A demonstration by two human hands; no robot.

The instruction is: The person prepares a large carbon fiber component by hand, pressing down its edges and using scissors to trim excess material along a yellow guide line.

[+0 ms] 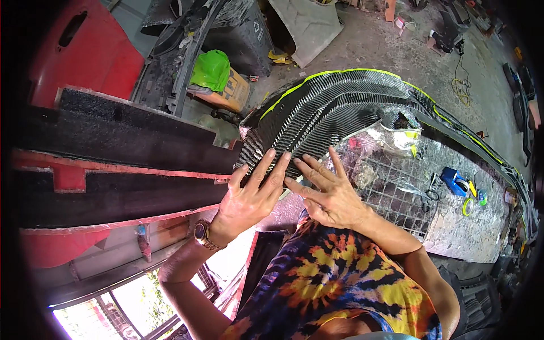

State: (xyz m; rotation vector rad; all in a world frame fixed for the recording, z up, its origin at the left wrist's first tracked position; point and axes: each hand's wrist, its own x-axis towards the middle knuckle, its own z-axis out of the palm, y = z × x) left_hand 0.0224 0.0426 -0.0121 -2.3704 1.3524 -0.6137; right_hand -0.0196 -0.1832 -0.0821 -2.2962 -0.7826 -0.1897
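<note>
Black woven carbon-fibre cloth [334, 102] lies over a long curved part, and bright yellow-green tape [362, 70] runs along its far edge. My left hand [252, 195] rests on the near left end of the cloth, its fingers spread and pointing away from me. Just beside it, my right hand [328, 195] is spread too, with its fingertips on the near edge of the cloth. Nothing is held in either hand. What lies under the palms is hidden.
Scissors [422, 192] lie on a wire grid [391, 204] at the right, near a blue tape dispenser [453, 181] and a tape roll [467, 206]. Long black panels with red edges [141, 136] extend left. A green bag [211, 71] and a yellow cable [462, 90] are farther off.
</note>
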